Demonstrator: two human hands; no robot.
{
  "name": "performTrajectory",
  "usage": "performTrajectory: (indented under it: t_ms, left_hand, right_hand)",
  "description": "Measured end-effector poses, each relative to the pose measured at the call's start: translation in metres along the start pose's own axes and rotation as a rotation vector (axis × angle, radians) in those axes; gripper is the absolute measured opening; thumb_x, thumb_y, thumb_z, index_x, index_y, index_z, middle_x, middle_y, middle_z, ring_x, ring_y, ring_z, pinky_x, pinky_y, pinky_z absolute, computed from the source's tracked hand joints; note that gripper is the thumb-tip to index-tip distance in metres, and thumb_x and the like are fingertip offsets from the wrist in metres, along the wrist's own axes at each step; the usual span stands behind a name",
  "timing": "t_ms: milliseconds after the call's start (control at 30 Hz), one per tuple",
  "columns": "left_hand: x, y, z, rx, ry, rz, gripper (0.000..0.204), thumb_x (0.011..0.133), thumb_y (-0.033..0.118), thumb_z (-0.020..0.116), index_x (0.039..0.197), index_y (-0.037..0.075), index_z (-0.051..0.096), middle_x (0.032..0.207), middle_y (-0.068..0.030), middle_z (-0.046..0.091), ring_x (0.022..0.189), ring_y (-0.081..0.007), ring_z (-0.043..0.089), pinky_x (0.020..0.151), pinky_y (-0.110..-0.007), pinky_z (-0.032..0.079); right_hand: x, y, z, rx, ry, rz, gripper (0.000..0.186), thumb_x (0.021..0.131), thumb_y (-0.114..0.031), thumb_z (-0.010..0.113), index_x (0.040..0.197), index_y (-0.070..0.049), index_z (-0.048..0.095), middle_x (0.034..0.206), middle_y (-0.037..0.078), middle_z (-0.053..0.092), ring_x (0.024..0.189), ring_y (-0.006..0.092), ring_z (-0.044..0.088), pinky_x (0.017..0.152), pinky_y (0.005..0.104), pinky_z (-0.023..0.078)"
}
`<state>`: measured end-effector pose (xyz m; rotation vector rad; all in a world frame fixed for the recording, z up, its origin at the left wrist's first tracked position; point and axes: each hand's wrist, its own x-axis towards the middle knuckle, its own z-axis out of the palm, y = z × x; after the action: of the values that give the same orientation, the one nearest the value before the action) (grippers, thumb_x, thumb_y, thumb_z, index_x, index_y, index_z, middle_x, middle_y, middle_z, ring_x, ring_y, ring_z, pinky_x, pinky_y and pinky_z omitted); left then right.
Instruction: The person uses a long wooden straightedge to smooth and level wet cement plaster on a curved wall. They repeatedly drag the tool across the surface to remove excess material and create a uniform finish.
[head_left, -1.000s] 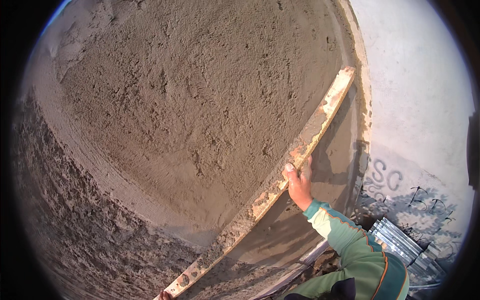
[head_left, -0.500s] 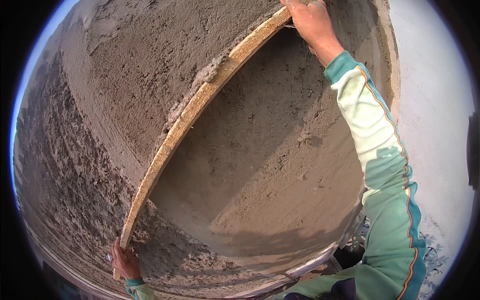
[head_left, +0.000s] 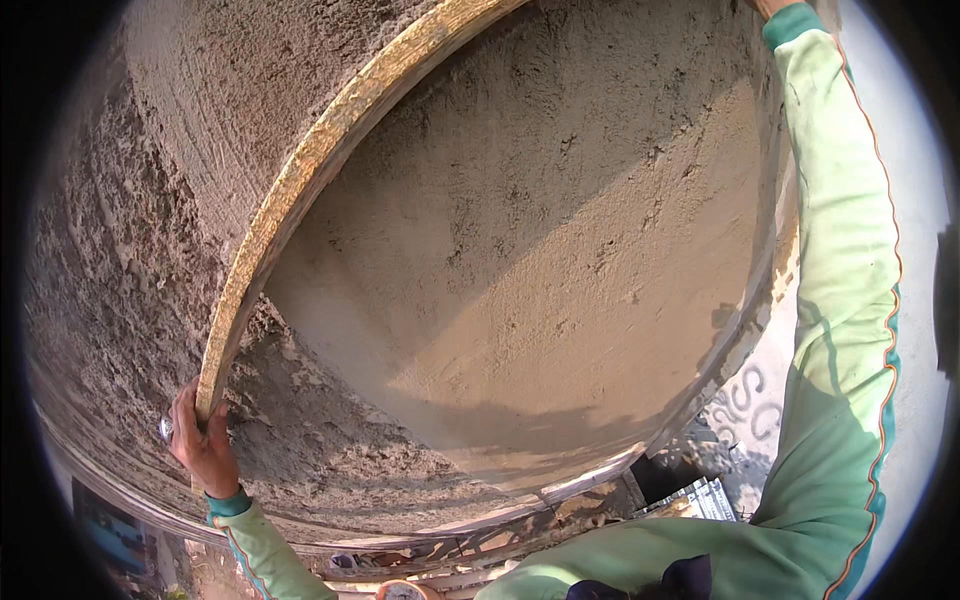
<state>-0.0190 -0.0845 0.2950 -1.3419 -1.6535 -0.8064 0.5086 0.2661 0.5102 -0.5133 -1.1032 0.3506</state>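
Observation:
A long wooden straightedge (head_left: 278,205) lies slantwise against wet grey-brown mortar (head_left: 560,250), looking bowed in this wide view. Near its lower end my left hand (head_left: 205,450) is closed around it, with a small shiny round thing beside the fingers. My right arm reaches up along the right side. Only the wrist edge of my right hand (head_left: 770,6) shows at the top border, its fingers cut off. The straightedge's upper end is also out of the picture. Left of the wood the mortar is rougher; to its right it looks smoother, crossed by a shadow.
A pale wall surface (head_left: 905,130) runs down the right side. Below the mortar is a narrow ledge (head_left: 600,475). Further down are the rim of a round orange-brown container (head_left: 410,592) and a light ribbed object (head_left: 695,500).
The straightedge has shifted left and up in the picture, and my left hand with it. My right hand, earlier gripping the upper part, has moved up and right, nearly out of view.

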Motion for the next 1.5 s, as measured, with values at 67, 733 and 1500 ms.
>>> performTrajectory:
  t_ms: [67, 733, 1500]
  left_hand:
    - [-0.037, -0.001, 0.03, -0.113, -0.02, 0.022, 0.039, 0.079, 0.003, 0.068, 0.117, -0.002, 0.057, 0.111, -0.0189, 0.061, 0.1, -0.0341, 0.06, 0.082, -0.039, 0.049]
    - [-0.327, -0.059, 0.134, -0.019, -0.523, -0.207, 0.047, 0.072, -0.002, 0.061, 0.118, 0.006, 0.057, 0.122, -0.0136, 0.058, 0.115, -0.0335, 0.054, 0.091, -0.041, 0.047]
    - [-0.536, -0.016, 0.094, -1.029, -0.231, -2.464, 0.031, 0.084, 0.024, 0.053, 0.106, 0.004, 0.061, 0.099, -0.0131, 0.066, 0.096, -0.0362, 0.062, 0.087, -0.057, 0.048]
  right_hand:
    - [-0.014, -0.025, -0.017, -0.064, 0.017, -0.028, 0.037, 0.084, -0.035, 0.058, 0.093, 0.001, 0.061, 0.079, 0.007, 0.061, 0.068, 0.0226, 0.055, 0.062, 0.0351, 0.043]
    - [-0.385, 0.221, -0.169, -0.467, 0.244, 0.731, 0.042, 0.093, -0.041, 0.052, 0.097, -0.001, 0.064, 0.067, 0.001, 0.05, 0.056, 0.012, 0.045, 0.051, 0.0293, 0.04]
    - [-0.455, 0.134, -0.211, -1.322, -0.161, 0.705, 0.094, 0.076, -0.056, 0.064, 0.137, 0.008, 0.033, 0.079, 0.025, 0.065, 0.075, 0.0399, 0.064, 0.066, 0.0458, 0.05]
